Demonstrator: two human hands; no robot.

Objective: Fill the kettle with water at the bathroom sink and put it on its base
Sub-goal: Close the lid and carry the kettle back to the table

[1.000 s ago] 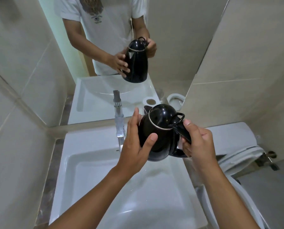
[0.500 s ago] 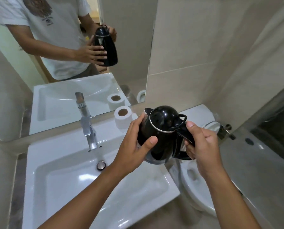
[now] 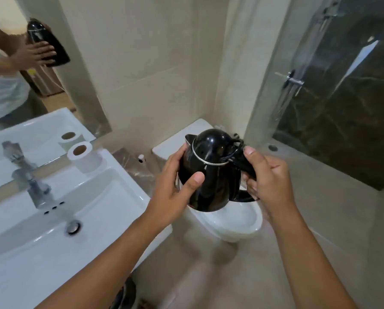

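- Head view: A person holds a black kettle (image 3: pixel 209 170) in mid-air with both hands, to the right of the white sink (image 3: pixel 59 219) and in front of the white toilet (image 3: pixel 235 221).
- The left hand (image 3: pixel 175 190) is wrapped on the kettle's body, fingers behind and thumb pressed on its front; the right hand (image 3: pixel 269 177) is clamped round the kettle's black handle, thumb lying along the top.
- The kettle's domed lid is closed, ringed by a thin metal band, its spout turned toward the left hand.
- A chrome faucet (image 3: pixel 30 186) stands at the back of the sink, blurred, with the drain (image 3: pixel 73 227) below it in the basin; no water is visible running.
- A toilet paper roll (image 3: pixel 84 156) stands upright on the sink's back right corner, against the mirror (image 3: pixel 30 74).
- The mirror shows the kettle and one hand reflected.
- A glass-walled shower (image 3: pixel 334 97) with dark marbled tile fills the right side.
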